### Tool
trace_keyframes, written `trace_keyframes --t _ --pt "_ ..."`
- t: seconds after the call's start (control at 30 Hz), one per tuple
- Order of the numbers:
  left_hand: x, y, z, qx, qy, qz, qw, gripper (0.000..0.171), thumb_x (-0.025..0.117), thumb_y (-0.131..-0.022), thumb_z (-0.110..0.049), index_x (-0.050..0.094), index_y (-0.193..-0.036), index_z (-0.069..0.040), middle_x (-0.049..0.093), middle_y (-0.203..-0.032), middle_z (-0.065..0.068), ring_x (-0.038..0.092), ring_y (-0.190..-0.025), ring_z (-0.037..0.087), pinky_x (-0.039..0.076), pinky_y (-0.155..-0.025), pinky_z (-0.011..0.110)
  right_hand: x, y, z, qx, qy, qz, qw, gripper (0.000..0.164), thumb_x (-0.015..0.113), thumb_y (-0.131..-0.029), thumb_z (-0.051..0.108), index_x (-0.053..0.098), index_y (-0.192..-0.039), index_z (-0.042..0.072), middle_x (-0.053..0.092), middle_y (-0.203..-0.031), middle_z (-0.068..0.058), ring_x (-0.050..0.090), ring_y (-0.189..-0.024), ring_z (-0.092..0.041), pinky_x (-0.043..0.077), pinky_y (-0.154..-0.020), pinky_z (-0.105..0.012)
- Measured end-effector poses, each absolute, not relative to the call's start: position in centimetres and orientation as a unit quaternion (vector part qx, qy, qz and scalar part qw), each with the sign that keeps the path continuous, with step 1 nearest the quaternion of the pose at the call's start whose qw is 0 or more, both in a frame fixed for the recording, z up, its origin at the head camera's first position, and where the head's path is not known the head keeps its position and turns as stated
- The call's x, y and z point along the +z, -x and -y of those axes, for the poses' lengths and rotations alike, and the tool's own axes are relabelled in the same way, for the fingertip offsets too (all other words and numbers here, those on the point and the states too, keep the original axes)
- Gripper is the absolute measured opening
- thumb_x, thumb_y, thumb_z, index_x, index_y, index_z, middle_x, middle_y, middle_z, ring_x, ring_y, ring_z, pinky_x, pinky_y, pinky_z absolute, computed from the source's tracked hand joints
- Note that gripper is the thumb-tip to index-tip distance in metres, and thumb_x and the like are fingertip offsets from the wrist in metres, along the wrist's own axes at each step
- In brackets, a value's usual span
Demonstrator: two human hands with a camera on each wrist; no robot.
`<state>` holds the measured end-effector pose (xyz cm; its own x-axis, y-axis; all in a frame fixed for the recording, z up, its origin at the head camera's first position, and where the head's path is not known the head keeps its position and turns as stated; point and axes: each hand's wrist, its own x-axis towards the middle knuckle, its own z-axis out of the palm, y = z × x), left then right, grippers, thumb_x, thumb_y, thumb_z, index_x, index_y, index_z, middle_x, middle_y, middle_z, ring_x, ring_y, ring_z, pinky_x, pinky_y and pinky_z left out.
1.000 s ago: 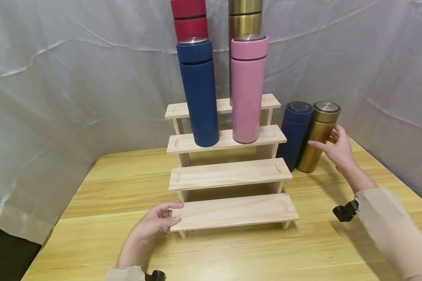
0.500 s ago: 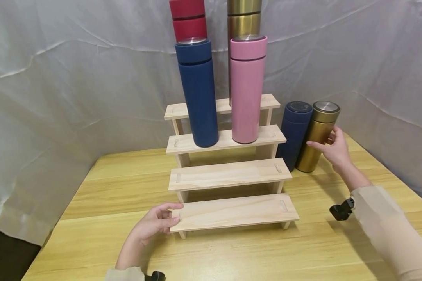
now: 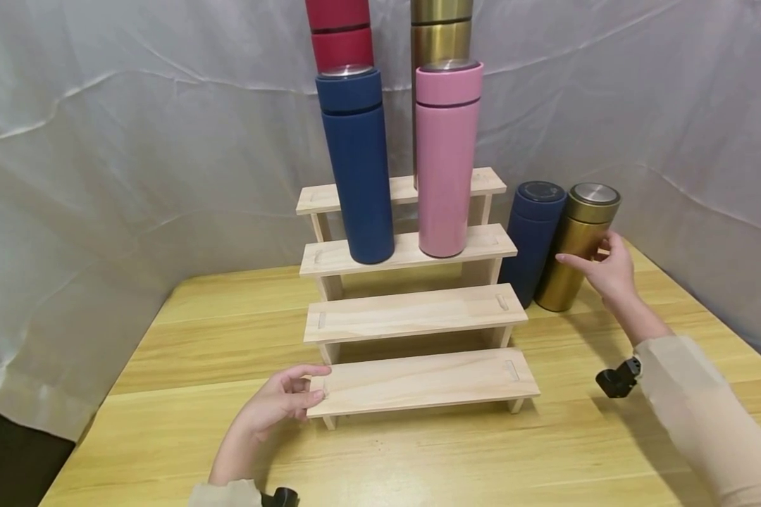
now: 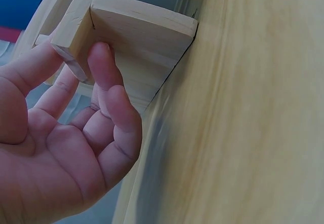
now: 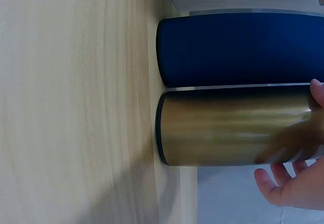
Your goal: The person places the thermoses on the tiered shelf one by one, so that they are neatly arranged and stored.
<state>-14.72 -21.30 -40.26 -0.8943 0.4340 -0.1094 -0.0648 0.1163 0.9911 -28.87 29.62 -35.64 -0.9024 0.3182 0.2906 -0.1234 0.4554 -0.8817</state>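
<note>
My right hand (image 3: 602,271) reaches round the gold thermos bottle (image 3: 573,243) at the right of the table, thumb across its front and fingers on its far side. In the right wrist view the gold bottle's base is at the table, beside a dark blue thermos bottle (image 5: 238,49) with a narrow gap between them. My left hand (image 3: 285,398) pinches the left end of the lowest step of a wooden stepped display rack (image 3: 418,384). The left wrist view has one fingertip (image 4: 104,57) under that step's end, against its leg.
On the rack's second-highest step stand a tall blue bottle (image 3: 358,169) and a pink bottle (image 3: 447,162). Behind them are a red bottle (image 3: 342,46) and another gold bottle (image 3: 440,42), cut off at the top. A grey cloth (image 3: 228,141) hangs round the wooden table (image 3: 215,331).
The gold bottle's top has shifted slightly right, away from the dark blue bottle beside it, with my right hand on it. My left hand stays on the rack.
</note>
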Motion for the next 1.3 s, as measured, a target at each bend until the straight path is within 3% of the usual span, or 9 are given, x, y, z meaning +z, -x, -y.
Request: trace_keyframes --t 0.13,0.23,0.37,0.57,0.77,0.9,1.03,1.3 --pt "-40.3 14.7 21.3 0.653 -0.127 -0.722 0.192 0.047 0.062 -0.083 -0.008 0.042 -0.123 0.008 0.046 -0.075 0.001 0.043 -0.053 0.006 0.046 -0.059 0.024 -39.3 32.2 -32.9 0.528 0.052 0.816 0.230 0.068 0.080 -0.065 0.028 0.044 -0.122 0.019 0.044 -0.109 -0.002 0.048 -0.085 -0.011 0.043 -0.065 -0.015" --pt "-40.1 14.7 21.3 0.654 -0.130 -0.721 0.191 0.048 0.061 -0.083 -0.008 0.042 -0.123 0.009 0.046 -0.075 0.001 0.043 -0.053 0.005 0.046 -0.059 0.023 -38.7 31.4 -32.3 0.527 0.063 0.816 0.228 0.068 0.079 -0.066 0.032 0.042 -0.122 0.022 0.044 -0.111 -0.001 0.050 -0.089 -0.011 0.043 -0.070 -0.015" --pt "-39.9 14.7 21.1 0.655 -0.139 -0.719 0.188 0.047 0.060 -0.084 -0.008 0.041 -0.123 0.010 0.045 -0.073 0.001 0.043 -0.054 0.005 0.046 -0.058 0.023 -36.5 29.4 -30.6 0.535 0.092 0.810 0.222 0.067 0.078 -0.068 0.026 0.042 -0.124 0.017 0.044 -0.117 -0.006 0.048 -0.094 -0.017 0.042 -0.076 -0.020" --pt "-39.5 14.6 20.9 0.659 -0.146 -0.714 0.185 0.046 0.060 -0.084 -0.006 0.041 -0.122 0.011 0.043 -0.073 0.000 0.042 -0.054 0.005 0.046 -0.058 0.023 -42.6 34.9 -35.9 0.516 0.082 0.804 0.282 0.069 0.083 -0.059 0.034 0.050 -0.119 0.029 0.050 -0.113 0.002 0.051 -0.086 -0.010 0.041 -0.065 -0.012" --pt "-39.5 14.6 20.9 0.660 -0.150 -0.712 0.185 0.046 0.059 -0.084 -0.005 0.040 -0.122 0.011 0.043 -0.073 0.000 0.042 -0.054 0.004 0.046 -0.058 0.023 -43.8 36.1 -37.7 0.514 0.092 0.804 0.284 0.070 0.083 -0.058 0.035 0.052 -0.120 0.030 0.050 -0.115 0.000 0.053 -0.087 -0.013 0.043 -0.064 -0.014" --pt "-39.5 14.6 20.9 0.661 -0.146 -0.712 0.187 0.046 0.060 -0.084 -0.006 0.040 -0.122 0.011 0.043 -0.072 0.000 0.042 -0.054 0.004 0.046 -0.057 0.023 -42.5 34.9 -37.5 0.531 0.084 0.790 0.296 0.068 0.084 -0.057 0.030 0.055 -0.118 0.026 0.053 -0.110 0.002 0.055 -0.080 -0.009 0.043 -0.059 -0.012" --pt "-39.6 14.6 21.0 0.661 -0.144 -0.712 0.189 0.046 0.060 -0.084 -0.006 0.040 -0.122 0.011 0.043 -0.072 0.000 0.042 -0.053 0.004 0.046 -0.057 0.022 -38.5 31.1 -34.6 0.555 0.088 0.766 0.312 0.059 0.085 -0.057 0.020 0.061 -0.111 0.019 0.057 -0.101 0.001 0.055 -0.071 -0.007 0.042 -0.055 -0.012" --pt "-39.7 14.4 20.9 0.662 -0.129 -0.713 0.192 0.047 0.060 -0.084 -0.006 0.040 -0.123 0.010 0.046 -0.075 0.001 0.043 -0.054 0.005 0.046 -0.058 0.022 -31.2 24.1 -28.7 0.541 0.096 0.777 0.307 0.043 0.080 -0.065 0.017 0.059 -0.101 0.026 0.053 -0.089 0.015 0.049 -0.072 -0.002 0.039 -0.062 -0.011"
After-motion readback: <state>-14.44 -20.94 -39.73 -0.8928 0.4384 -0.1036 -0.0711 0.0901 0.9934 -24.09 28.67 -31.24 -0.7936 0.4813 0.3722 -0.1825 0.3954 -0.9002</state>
